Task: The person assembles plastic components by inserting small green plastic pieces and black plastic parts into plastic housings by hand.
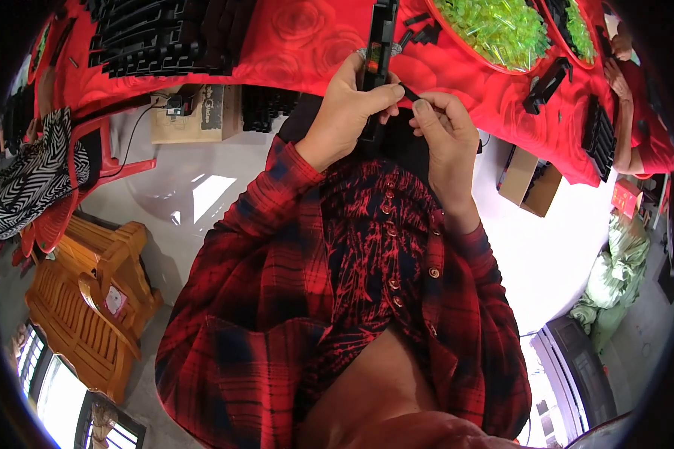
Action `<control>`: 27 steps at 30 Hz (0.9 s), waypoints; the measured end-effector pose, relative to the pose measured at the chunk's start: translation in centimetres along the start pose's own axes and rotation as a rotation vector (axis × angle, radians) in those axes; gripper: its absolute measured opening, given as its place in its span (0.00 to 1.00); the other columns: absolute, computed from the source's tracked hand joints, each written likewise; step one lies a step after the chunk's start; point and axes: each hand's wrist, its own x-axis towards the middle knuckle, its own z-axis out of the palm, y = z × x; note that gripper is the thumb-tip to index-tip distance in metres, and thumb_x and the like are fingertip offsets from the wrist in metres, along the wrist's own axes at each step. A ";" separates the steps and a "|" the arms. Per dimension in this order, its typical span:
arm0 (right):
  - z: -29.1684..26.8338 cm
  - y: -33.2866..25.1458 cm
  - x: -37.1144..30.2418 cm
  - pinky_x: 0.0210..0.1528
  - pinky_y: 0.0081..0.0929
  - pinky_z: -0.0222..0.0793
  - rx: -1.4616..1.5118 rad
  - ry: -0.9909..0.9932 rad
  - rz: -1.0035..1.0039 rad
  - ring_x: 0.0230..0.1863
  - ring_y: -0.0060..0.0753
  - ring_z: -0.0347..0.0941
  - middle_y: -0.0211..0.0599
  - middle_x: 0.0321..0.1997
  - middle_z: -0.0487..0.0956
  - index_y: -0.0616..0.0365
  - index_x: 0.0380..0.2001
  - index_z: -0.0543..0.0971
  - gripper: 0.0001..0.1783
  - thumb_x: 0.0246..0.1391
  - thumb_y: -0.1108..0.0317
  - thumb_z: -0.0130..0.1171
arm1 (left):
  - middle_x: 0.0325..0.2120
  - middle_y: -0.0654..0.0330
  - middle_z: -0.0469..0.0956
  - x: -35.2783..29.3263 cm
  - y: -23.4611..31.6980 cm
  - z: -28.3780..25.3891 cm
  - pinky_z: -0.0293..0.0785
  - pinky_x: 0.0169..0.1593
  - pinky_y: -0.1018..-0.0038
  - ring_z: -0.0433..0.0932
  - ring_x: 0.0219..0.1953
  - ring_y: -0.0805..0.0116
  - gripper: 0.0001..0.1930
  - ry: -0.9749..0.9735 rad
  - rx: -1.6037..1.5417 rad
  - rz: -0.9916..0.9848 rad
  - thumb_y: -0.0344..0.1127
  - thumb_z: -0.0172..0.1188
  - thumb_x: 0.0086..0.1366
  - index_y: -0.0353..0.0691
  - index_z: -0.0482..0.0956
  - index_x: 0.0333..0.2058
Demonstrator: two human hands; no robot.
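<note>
My left hand (348, 105) grips a long black plastic strip (380, 37) that stands upright in front of my chest and reaches up over the red table edge. My right hand (445, 123) pinches a small black part (408, 93) against the side of that strip, thumb and forefinger closed on it. Both sleeves are red and dark plaid. The lower end of the strip is hidden behind my left hand.
A red rose-patterned cloth covers the table (299, 37). Stacks of black plastic strips (153, 37) lie at the left, two bowls of yellow-green pieces (494, 26) at the right. Another person's arm (625, 112) rests at the far right. A wooden chair (90, 292) and cardboard boxes (530, 183) stand on the floor.
</note>
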 end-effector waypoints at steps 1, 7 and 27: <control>-0.1 0.2 -0.2 0.38 0.17 0.67 -0.059 0.037 -0.077 0.34 0.17 0.71 0.28 0.35 0.78 0.63 0.43 0.77 0.07 0.63 0.73 0.60 | 0.34 0.60 0.78 -0.3 0.2 0.2 0.72 0.28 0.78 0.78 0.27 0.74 0.23 -0.020 -0.002 -0.017 0.27 0.67 0.60 0.34 0.68 0.52; -2.0 -1.2 -0.1 0.38 0.16 0.69 -0.228 0.183 -0.326 0.35 0.16 0.71 0.28 0.36 0.78 0.62 0.44 0.79 0.08 0.61 0.78 0.61 | 0.41 0.55 0.80 -1.3 -0.5 -0.3 0.70 0.27 0.79 0.76 0.24 0.74 0.20 -0.218 -0.030 -0.038 0.39 0.54 0.73 0.34 0.68 0.58; -1.7 -2.6 -2.1 0.36 0.15 0.68 -0.434 0.012 -0.266 0.34 0.14 0.74 0.30 0.37 0.81 0.62 0.44 0.79 0.08 0.63 0.73 0.59 | 0.46 0.45 0.82 -3.5 -4.1 -1.3 0.75 0.26 0.79 0.78 0.24 0.71 0.24 -0.390 -0.136 -0.319 0.43 0.34 0.79 0.32 0.70 0.58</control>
